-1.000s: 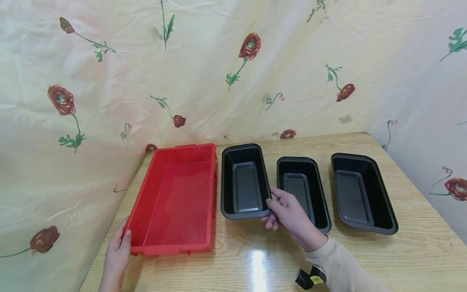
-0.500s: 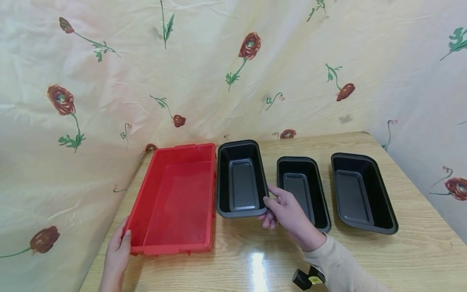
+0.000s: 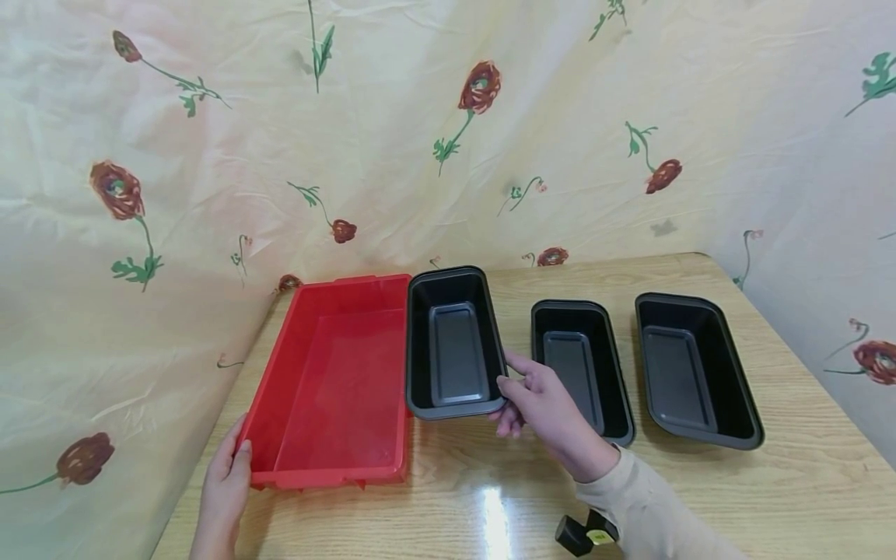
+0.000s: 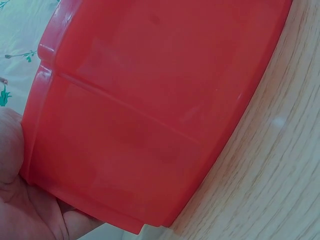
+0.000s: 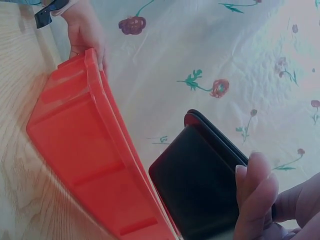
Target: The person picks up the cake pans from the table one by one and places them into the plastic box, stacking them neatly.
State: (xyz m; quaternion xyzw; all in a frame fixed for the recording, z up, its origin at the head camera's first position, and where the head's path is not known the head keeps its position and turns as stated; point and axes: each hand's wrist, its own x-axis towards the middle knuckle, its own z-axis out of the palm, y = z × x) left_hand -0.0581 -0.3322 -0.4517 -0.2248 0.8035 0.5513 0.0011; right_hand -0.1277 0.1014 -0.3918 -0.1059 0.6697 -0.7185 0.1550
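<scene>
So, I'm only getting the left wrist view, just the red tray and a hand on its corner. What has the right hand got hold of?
Observer: In the head view, the right hand grips a black pan by its near right corner.

Operator: Okay, and are there any more pans that I'm missing?

Observer: Yes, two more: the middle pan and the rightmost pan sit on the table, both to the right of the gripped one.
</scene>
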